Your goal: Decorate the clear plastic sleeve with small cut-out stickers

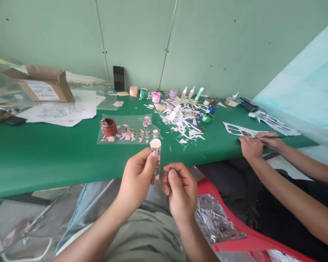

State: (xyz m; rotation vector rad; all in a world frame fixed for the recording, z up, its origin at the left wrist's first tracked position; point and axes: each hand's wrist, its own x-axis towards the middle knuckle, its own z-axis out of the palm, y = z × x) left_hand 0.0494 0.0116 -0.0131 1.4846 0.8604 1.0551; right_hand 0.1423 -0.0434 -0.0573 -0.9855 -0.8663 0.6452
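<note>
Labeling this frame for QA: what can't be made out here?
- Head view: painted strip, lower end hidden behind the left hand; pattern too small.
- Right hand: whatever its fingers pinch is hidden.
- Box label: print too small.
- Co-worker's arms: cut off by right edge.

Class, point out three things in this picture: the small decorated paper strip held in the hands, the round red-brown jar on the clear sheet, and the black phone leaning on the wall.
Small decorated paper strip (pixel 155 145), head view, rounded top end.
Round red-brown jar (pixel 108 127), head view, side wall.
Black phone (pixel 118 78), head view, screen centre.
</note>
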